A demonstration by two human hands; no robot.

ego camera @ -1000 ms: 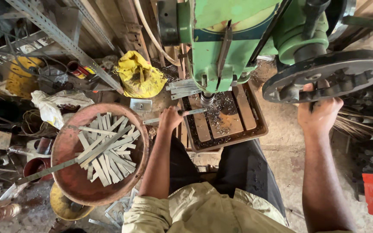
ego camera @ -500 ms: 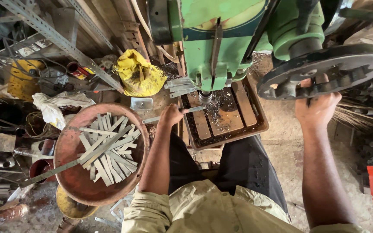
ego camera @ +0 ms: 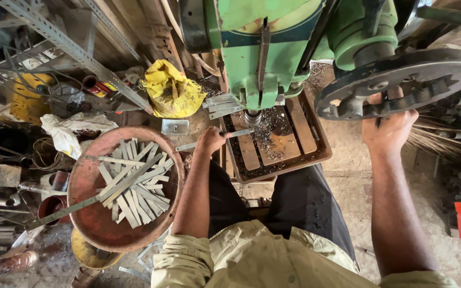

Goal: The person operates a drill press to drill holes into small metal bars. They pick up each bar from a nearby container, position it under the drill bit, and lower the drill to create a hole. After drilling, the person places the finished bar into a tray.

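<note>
Steel strip [ego camera: 225,136], thin and flat, lies across the slotted drill-press table [ego camera: 316,154] with its far end just under the bit [ego camera: 252,117]. I have my left hand [ego camera: 211,141] at its near end, fingers clenched around it to keep it flat. My right hand [ego camera: 389,127] is up at the dark handwheel [ego camera: 401,80] of the green drill press [ego camera: 273,48], fingers wrapped over its rim. Whether the bit touches the strip I cannot tell. Metal shavings lie thick on the table, so I judge drilling is already well along. The rusty red bowl [ego camera: 89,176] to my left holds a heap of like strips [ego camera: 132,186]; whether those are drilled or waiting I cannot tell. A few more flat pieces [ego camera: 222,104] are stacked beside the machine's column.
</note>
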